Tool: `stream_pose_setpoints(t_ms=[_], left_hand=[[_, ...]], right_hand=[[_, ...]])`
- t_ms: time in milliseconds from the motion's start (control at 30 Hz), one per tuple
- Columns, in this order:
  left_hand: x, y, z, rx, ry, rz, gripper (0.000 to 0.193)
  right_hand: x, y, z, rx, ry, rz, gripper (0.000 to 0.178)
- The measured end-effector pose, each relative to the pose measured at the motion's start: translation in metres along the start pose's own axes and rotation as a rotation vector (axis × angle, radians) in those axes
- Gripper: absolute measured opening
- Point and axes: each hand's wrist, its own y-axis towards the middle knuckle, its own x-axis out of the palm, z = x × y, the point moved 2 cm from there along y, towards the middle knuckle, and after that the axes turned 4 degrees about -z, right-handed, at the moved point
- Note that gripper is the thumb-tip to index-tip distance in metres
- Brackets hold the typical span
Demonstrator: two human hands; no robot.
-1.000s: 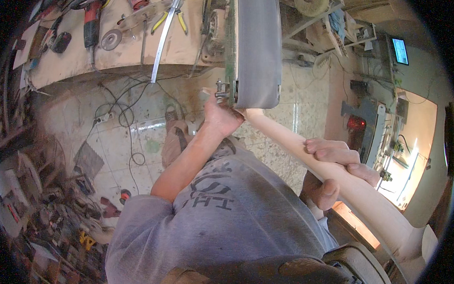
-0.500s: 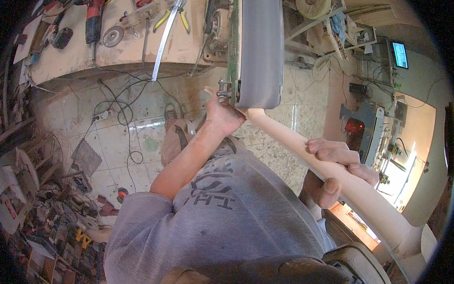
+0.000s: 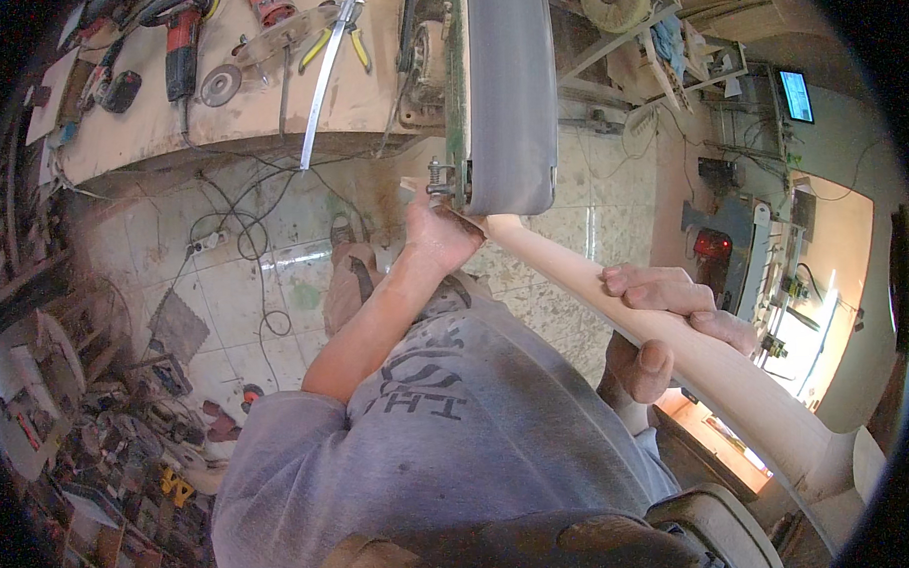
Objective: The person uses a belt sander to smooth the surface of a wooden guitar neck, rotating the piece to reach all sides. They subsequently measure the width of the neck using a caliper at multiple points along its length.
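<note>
A long, pale, smoothly shaped wooden piece slants from the lower right up to the rounded end of a belt sander. It meets the grey belt's near end, where the contact itself is partly hidden. My right hand is wrapped round the wood's middle, with the thumb on the near side and the fingers over the top. Just left of the belt's end, my left hand is closed round the wood's far end. Its fingers are largely hidden, and a bit of pale wood sticks out beyond them. Toward the lower right the wood widens and bends.
A workbench at the far left carries an angle grinder, a grinding disc, yellow-handled pliers and a metal strip. Cables loop over the tiled floor. Clutter fills the left side. A lit screen hangs at right.
The whole view has shifted slightly, so the bench and sander appear a little farther left. Both hands keep their hold, and the wood stays at the belt's end.
</note>
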Motion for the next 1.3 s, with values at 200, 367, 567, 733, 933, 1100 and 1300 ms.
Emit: stream_pose_setpoints(t_ms=[200, 367, 567, 733, 933, 1100, 1300], left_hand=[[0.001, -0.002, 0.002, -0.001, 0.014, -0.022, 0.046], [0.008, -0.005, 0.001, -0.014, -0.017, 0.019, 0.044], [0.012, -0.008, -0.001, -0.044, -0.009, 0.034, 0.049], [0.006, -0.002, -0.001, -0.004, 0.044, -0.069, 0.07], [0.008, -0.003, -0.003, -0.008, 0.018, -0.052, 0.066], [0.003, 0.004, -0.003, -0.053, 0.002, -0.135, 0.063], [0.003, 0.007, -0.006, -0.082, 0.006, -0.179, 0.06]], right_hand=[[-0.003, -0.003, 0.002, -0.024, 0.05, -0.013, 0.047], [0.0, -0.002, 0.001, -0.012, 0.036, 0.003, 0.046], [0.0, -0.001, 0.0, -0.002, 0.009, 0.027, 0.046], [-0.001, 0.001, 0.002, -0.015, 0.003, 0.032, 0.046], [0.0, 0.004, 0.001, -0.033, -0.047, 0.034, 0.044], [-0.002, 0.003, 0.001, -0.011, -0.078, 0.066, 0.044], [-0.005, 0.005, 0.004, 0.003, -0.109, 0.082, 0.04]])
